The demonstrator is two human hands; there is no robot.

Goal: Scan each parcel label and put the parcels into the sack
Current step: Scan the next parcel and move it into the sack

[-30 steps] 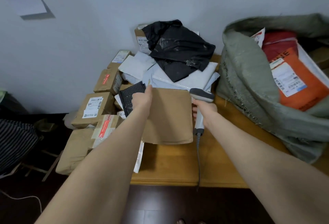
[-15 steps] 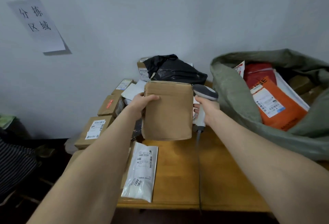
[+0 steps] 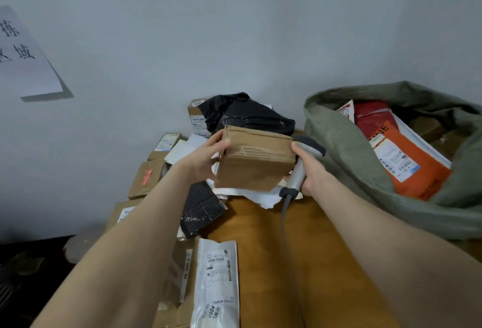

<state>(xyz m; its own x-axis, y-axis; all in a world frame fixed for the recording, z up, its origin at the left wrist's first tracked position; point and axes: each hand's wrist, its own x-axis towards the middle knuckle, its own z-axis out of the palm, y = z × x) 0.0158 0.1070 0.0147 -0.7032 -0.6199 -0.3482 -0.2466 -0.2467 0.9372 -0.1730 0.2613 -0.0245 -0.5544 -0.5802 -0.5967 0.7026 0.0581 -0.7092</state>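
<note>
Holding brown parcel (image 3: 254, 160) mid-frame

My left hand (image 3: 206, 160) grips its left side at frame centre; right hand (image 3: 310, 171) wraps scanner (image 3: 297, 173) just beside its right edge. Wooden table (image 3: 273, 249) below, bare wood lower centre. Open sack (image 3: 339, 160) right, grey wall (image 3: 234, 40) behind.

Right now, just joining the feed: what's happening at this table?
A person is handling one parcel. The left grip holds a brown cardboard parcel up over the pile, and the right grip holds a grey handheld scanner beside its right edge. No label shows on the faces toward the camera. The green sack lies open at right with an orange parcel inside; more parcels wait on the wooden table.
</note>
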